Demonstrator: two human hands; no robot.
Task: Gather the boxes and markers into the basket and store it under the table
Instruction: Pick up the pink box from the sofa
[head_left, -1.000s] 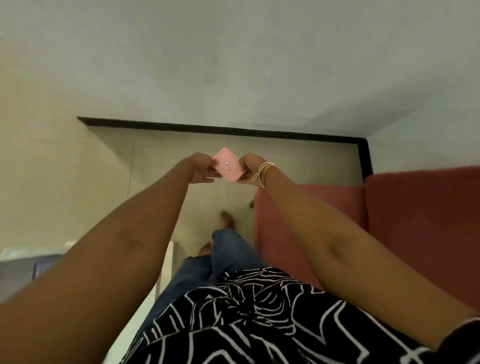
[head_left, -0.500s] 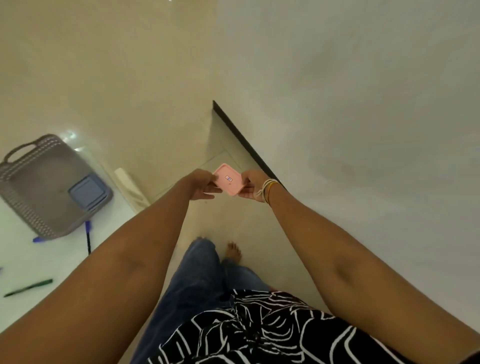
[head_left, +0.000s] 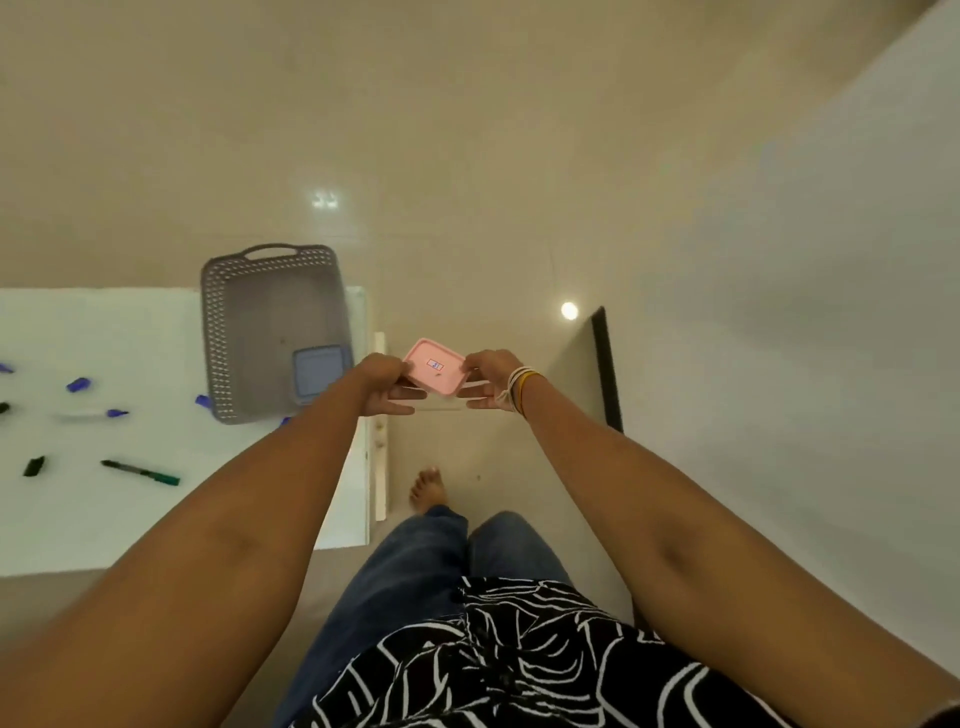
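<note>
At frame centre, the left hand (head_left: 387, 382) and right hand (head_left: 488, 376) both pinch a pink box (head_left: 435, 366), held just right of the grey basket (head_left: 249, 291) on the white tabletop (head_left: 104, 519).

This looks like a room in a home. The floor (head_left: 467, 156) is smooth, shiny beige tile, and a round light shines back off it just past the two hands. A plain pale wall (head_left: 805, 312) stands to the right of the hands, with a dark strip (head_left: 608, 374) along its bottom. To the left of the hands is a low white table (head_left: 130, 519). The person stands barefoot (head_left: 428, 486) below the hands, in jeans, like people do in their own house.
</note>
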